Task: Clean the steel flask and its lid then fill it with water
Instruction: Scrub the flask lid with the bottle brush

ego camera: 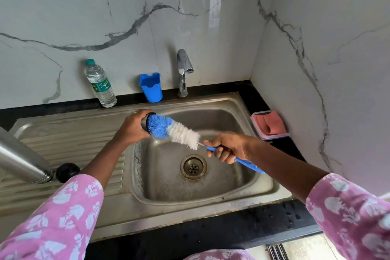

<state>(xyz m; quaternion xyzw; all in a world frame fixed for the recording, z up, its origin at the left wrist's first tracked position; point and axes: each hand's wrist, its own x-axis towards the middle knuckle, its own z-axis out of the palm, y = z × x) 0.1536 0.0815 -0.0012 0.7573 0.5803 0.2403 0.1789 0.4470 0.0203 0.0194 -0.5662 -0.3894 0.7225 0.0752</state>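
Now I see both arms stretched forward over the sink [213,112], sleeves of pink floral cloth pushed back at the forearms. The left hand [132,127] is raised over the basin's left edge, back of the hand toward me, wrist bent slightly inward. Its fingers are curled round a dark lid [144,123], which shows only as a rim past the knuckles, its open mouth facing right. The right hand [226,146] is lower and to the right, above the basin, palm turned down. Its fingers are wrapped tight round the blue handle of a bottle brush [176,131], thumb on top, with the handle's end poking out below the wrist. The brush slants up and left from that grip: the white bristles sit nearest the right hand, the blue bristles are pushed into the mouth of the lid. The steel flask [21,158] lies on its side on the ribbed drainboard [69,131] at the far left, well apart from both hands, with a black stopper [67,172] just beside its neck. Behind the sink stand a tap [183,72], a blue holder [150,87] and a plastic water bottle [100,84].
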